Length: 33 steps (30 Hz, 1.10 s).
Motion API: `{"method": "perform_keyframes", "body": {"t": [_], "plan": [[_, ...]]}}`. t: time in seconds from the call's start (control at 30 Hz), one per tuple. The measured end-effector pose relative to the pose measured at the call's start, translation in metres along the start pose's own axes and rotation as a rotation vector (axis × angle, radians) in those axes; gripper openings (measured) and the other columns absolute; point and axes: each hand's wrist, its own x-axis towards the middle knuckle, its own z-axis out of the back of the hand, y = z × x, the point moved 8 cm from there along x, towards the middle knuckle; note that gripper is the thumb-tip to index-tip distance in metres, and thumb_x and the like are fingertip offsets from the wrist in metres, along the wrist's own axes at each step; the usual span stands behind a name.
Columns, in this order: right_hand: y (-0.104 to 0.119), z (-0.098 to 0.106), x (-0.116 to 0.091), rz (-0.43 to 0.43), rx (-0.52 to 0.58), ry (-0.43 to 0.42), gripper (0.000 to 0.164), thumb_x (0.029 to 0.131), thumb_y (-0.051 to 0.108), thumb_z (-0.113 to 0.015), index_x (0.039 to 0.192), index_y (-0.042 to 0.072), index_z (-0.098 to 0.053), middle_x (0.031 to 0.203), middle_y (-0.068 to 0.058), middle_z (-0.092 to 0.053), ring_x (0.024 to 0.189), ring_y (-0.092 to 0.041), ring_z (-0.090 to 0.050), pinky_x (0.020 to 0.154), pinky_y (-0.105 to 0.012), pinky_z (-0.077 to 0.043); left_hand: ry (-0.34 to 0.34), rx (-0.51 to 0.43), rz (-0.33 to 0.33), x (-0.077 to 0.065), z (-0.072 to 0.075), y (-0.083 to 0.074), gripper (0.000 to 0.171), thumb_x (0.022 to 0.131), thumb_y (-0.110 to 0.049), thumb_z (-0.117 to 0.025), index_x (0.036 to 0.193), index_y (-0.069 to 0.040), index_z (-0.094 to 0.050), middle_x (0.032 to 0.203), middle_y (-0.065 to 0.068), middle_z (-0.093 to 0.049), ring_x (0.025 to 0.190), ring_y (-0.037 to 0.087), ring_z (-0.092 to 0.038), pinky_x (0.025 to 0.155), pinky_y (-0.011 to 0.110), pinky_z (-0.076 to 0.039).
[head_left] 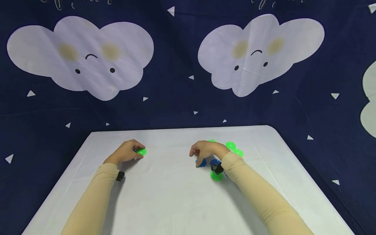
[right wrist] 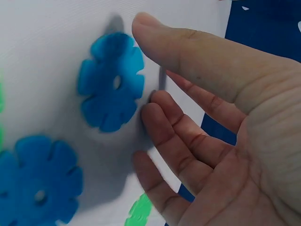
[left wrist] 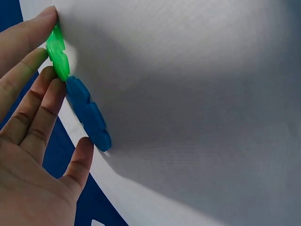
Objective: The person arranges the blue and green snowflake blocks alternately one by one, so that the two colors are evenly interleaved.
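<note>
Over the left part of the white table, my left hand (head_left: 125, 151) pinches a green flower-shaped plastic disc (left wrist: 57, 52) between thumb and fingers. A blue flower disc (left wrist: 88, 114) meets its edge, and both appear nearly edge-on in the left wrist view. My right hand (head_left: 206, 149) hovers at the right with thumb and fingers apart and nothing between them. Right beside its thumb tip lies a notched blue disc with a central hole (right wrist: 104, 94). Another blue disc (right wrist: 51, 174) lies next to that one.
Several loose discs lie around my right wrist: green ones (head_left: 230, 145) behind it and another green one (head_left: 216, 177) in front. My right forearm partly covers the group. A dark blue cloth with clouds (head_left: 176, 107) hangs behind the table (head_left: 164, 195).
</note>
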Motion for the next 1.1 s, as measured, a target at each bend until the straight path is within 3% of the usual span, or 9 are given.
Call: {"method": "perform_keyframes", "body": {"t": [0.23, 0.47, 1.1], "plan": [[-0.015, -0.002, -0.012, 0.001, 0.076, -0.014, 0.046, 0.081, 0.010, -0.095, 0.121, 0.011, -0.073, 0.117, -0.005, -0.066, 0.107, -0.018, -0.059, 0.100, -0.034, -0.054, 0.012, 0.005, 0.013, 0.001, 0.001, -0.001, 0.047, 0.086, -0.019, -0.091, 0.128, -0.001, -0.076, 0.120, 0.017, -0.070, 0.110, 0.032, -0.064, 0.102, 0.052, -0.054], [-0.023, -0.003, -0.019, 0.001, 0.072, -0.042, 0.044, 0.080, 0.009, -0.095, 0.118, 0.013, -0.073, 0.114, -0.003, -0.068, 0.105, -0.017, -0.060, 0.098, -0.034, -0.055, 0.010, 0.001, 0.025, 0.000, 0.003, -0.004, 0.046, 0.084, -0.017, -0.092, 0.125, 0.000, -0.077, 0.122, 0.020, -0.071, 0.111, 0.034, -0.066, 0.103, 0.054, -0.055], [-0.028, -0.005, -0.017, 0.030, 0.086, -0.115, 0.037, 0.081, 0.006, -0.094, 0.111, 0.011, -0.073, 0.102, -0.002, -0.066, 0.095, -0.015, -0.058, 0.088, -0.029, -0.053, 0.007, -0.006, 0.035, 0.006, 0.001, 0.001, 0.043, 0.083, -0.014, -0.092, 0.121, 0.000, -0.079, 0.114, 0.017, -0.072, 0.105, 0.030, -0.066, 0.096, 0.047, -0.056]]}}
